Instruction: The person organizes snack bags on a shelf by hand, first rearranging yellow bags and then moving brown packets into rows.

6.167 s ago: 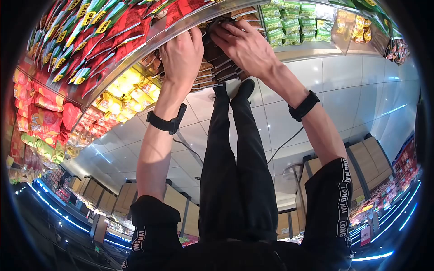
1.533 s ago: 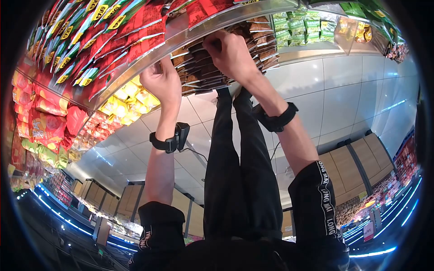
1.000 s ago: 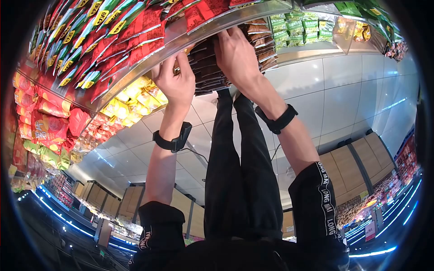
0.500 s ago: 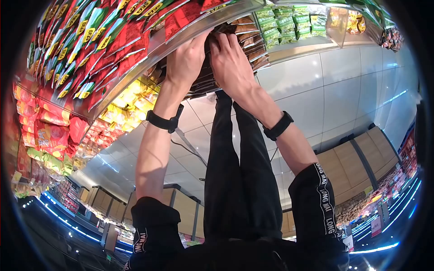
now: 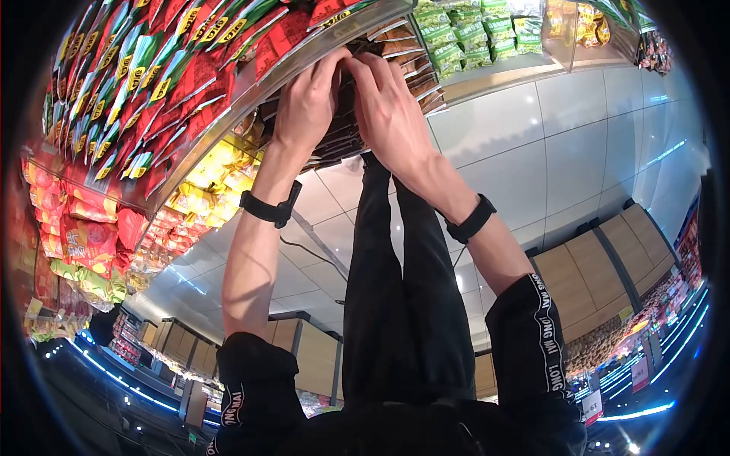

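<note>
Both my hands reach into a shelf compartment of brown snack packets [image 5: 403, 49] standing in a tight row. My left hand [image 5: 306, 110] is bent over the left side of the row, its index finger stretched toward the other hand. Close beside it, my right hand [image 5: 388, 110] curls its fingers down among the packets. The two hands nearly meet at the fingertips. Those tips are hidden, so what they grip cannot be made out. Dark packet edges [image 5: 346, 125] show between and below the hands.
Red and green packets [image 5: 152, 76] fill the shelf at upper left, behind a clear divider [image 5: 251, 99]. Yellow bags [image 5: 217, 178] hang below it. Green bags [image 5: 475, 34] stand to the right. Wooden cabinets [image 5: 601, 266] line the tiled floor [image 5: 509, 137].
My hands have drawn closer together at the fingertips, and the left index finger now arches toward the right hand. The view has shifted slightly; the shelf sits a little further left.
</note>
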The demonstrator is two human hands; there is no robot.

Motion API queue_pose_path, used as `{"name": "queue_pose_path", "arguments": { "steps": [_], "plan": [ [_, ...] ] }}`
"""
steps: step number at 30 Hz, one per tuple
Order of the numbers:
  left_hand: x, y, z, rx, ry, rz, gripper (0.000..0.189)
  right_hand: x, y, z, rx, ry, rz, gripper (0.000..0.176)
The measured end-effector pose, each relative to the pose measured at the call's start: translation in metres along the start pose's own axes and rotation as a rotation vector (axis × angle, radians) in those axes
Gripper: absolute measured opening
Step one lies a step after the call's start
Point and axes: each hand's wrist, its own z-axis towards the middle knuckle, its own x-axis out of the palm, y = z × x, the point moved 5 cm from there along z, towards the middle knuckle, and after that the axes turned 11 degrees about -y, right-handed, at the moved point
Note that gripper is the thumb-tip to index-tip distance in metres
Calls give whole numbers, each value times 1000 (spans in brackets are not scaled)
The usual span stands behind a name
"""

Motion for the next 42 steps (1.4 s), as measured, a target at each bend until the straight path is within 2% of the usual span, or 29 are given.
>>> {"name": "queue_pose_path", "arguments": {
  "steps": [2, 5, 8, 10, 11, 14, 17, 18, 20, 23, 25, 27, 29, 30, 32, 35, 42],
  "plan": [
    [2, 8, -5, -102, 12, -6, 38, 4, -1, 5, 17, 5, -21, 53],
    [3, 11, -7, -131, 4, -51, 41, 12, -3, 7, 61, 60, -45, 56],
    [2, 21, -10, -169, -31, -44, 41, 14, -1, 12, -30, 19, -163, 57],
    [-2, 27, -13, -205, -48, 82, 40, 25, -3, 15, -3, 147, -315, 60],
    [-3, 29, -16, -255, -15, 91, 42, 28, 0, 18, -3, 149, -313, 60],
    [-6, 19, -21, -178, 25, 137, 46, 32, 3, 31, 87, 187, -367, 52],
    [-1, 18, -26, -158, 121, 171, 54, 41, -2, 38, 89, 222, -392, 32],
    [-1, 17, -26, -123, 160, 225, 59, 40, -2, 39, 87, 222, -389, 32],
    [-4, 14, -26, -98, 157, 239, 59, 34, -5, 40, 138, 246, -311, 33],
    [-6, 9, -26, -108, 209, 205, 44, 20, 7, 41, 77, 191, -315, 31],
    [-6, 3, -21, -78, 171, 201, 39, 17, 10, 41, 52, 164, -322, 32],
    [-8, 0, -23, -47, 135, 195, 34, 17, 12, 40, -113, 85, -337, 35],
    [1, 7, -35, -75, 358, 383, 26, 24, -3, 40, -165, 76, -323, 36],
    [1, 9, -37, -76, 357, 385, 26, 25, -4, 40, -213, 72, -308, 36],
    [-1, 6, -38, 56, 315, 432, 20, 26, -11, 34, -202, 105, -315, 32],
    [-7, 6, -35, 79, 257, 379, 20, 27, -9, 29, -195, 164, -322, 31],
    [-12, 13, -34, 90, 304, 300, 20, 36, -12, 29, -204, 225, -344, 34]
  ]
}}
